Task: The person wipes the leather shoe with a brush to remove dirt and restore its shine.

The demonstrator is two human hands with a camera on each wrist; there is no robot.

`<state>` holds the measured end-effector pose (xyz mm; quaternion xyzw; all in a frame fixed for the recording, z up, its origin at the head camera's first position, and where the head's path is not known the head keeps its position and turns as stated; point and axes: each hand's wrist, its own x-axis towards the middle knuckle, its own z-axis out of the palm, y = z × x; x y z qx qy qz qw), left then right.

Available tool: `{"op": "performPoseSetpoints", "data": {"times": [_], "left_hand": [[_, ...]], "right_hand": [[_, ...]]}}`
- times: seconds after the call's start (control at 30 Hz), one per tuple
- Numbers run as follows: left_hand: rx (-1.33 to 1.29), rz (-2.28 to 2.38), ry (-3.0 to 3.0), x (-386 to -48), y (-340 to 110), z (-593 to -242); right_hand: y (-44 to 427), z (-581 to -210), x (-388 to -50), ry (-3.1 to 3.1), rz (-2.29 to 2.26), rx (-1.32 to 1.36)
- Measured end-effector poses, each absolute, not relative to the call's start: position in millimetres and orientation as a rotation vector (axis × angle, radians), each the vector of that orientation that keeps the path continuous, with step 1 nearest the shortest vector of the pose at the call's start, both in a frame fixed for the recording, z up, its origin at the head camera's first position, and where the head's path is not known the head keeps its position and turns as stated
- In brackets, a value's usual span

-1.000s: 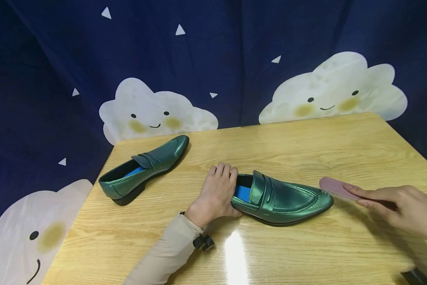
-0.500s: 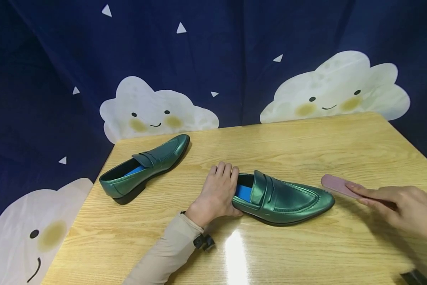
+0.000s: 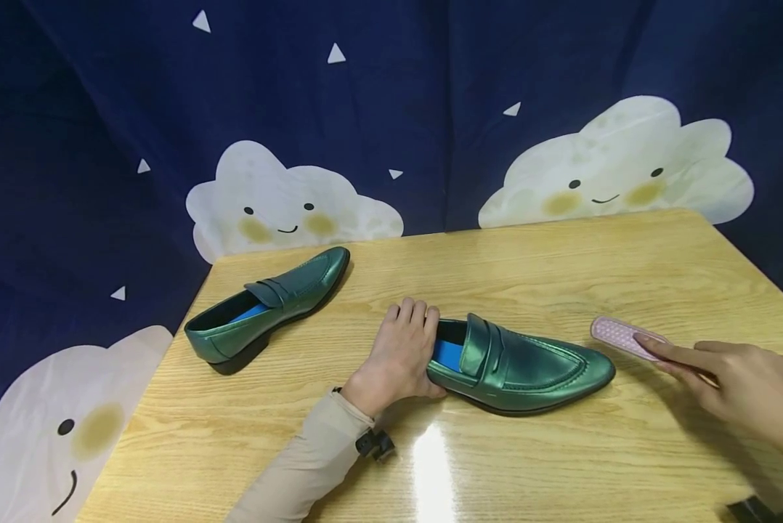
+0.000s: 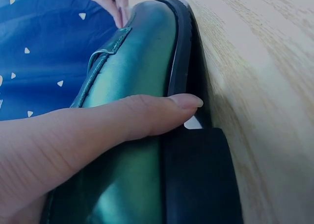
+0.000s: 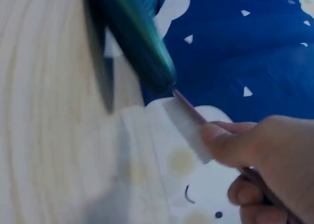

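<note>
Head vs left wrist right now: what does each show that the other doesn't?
Head only: the second loafer, on the left of the table; the blue insole inside the held loafer; the beige left sleeve.

Left wrist only: the held loafer's black heel block and the thumbnail of the left hand.

Both: held loafer, left hand, right hand, table, blue backdrop. Pink brush: clear in head, can't tell in left wrist.

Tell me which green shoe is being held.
The shoe nearer the brush: the left hand grips its heel end. The other shoe, farther left, stands untouched.
</note>
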<state>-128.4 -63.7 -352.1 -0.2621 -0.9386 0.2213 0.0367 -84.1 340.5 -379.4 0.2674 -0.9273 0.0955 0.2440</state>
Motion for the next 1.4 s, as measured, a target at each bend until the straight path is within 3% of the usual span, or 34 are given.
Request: {"op": "performPoseSetpoints", "data": {"times": [0.17,0.43,0.77,1.03,1.27,1.4], "left_hand": [[-0.803,0.705,-2.887,-129,-64,-351],[-0.801,0.697,-2.900,-128,-64,-351],[-0.784,0.688,-2.909,-127,-63,-350],[-0.786,0.692,-2.903,-127,-63,-352],[-0.783,0.668,-2.900,-127,-63,-352],[-0.784,0.670,-2.900,-127,-64,-352]], "right_hand": [[335,-380,-84,-2.561,0.386,0.780],[323,-383,-78,-2.623,0.707,1.142],[324,-377,-77,-2.743,0.328,0.682],[319,-381,-75,-2.640,0.543,0.983],[322,-378,-76,-2.659,0.320,0.754],[317,-380,-75,-2.653,0.409,0.853]]}}
